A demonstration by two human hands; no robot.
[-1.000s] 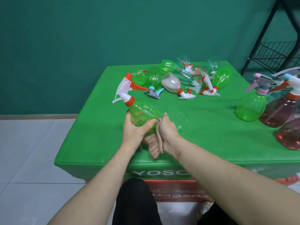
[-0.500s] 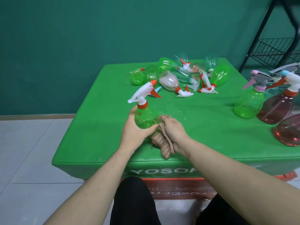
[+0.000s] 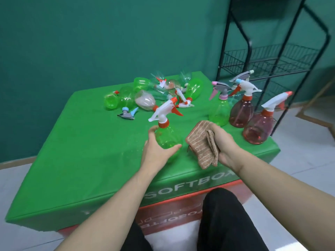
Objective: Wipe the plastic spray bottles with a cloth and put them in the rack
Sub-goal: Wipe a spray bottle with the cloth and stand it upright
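Observation:
My left hand grips the lower body of a green spray bottle with a white and orange trigger head, held upright over the green table. To its right, my right hand holds a folded brown striped cloth, apart from the bottle. A black wire rack stands beyond the table's right edge.
A pile of lying green and clear bottles and a loose grey trigger head sit at the table's far side. Upright at the right edge stand a green bottle and two pink ones. Tiled floor surrounds the table.
The bottle has been turned upright. My right hand has pulled the cloth off the bottle and away to the right. The view has swung right, showing more of the rack.

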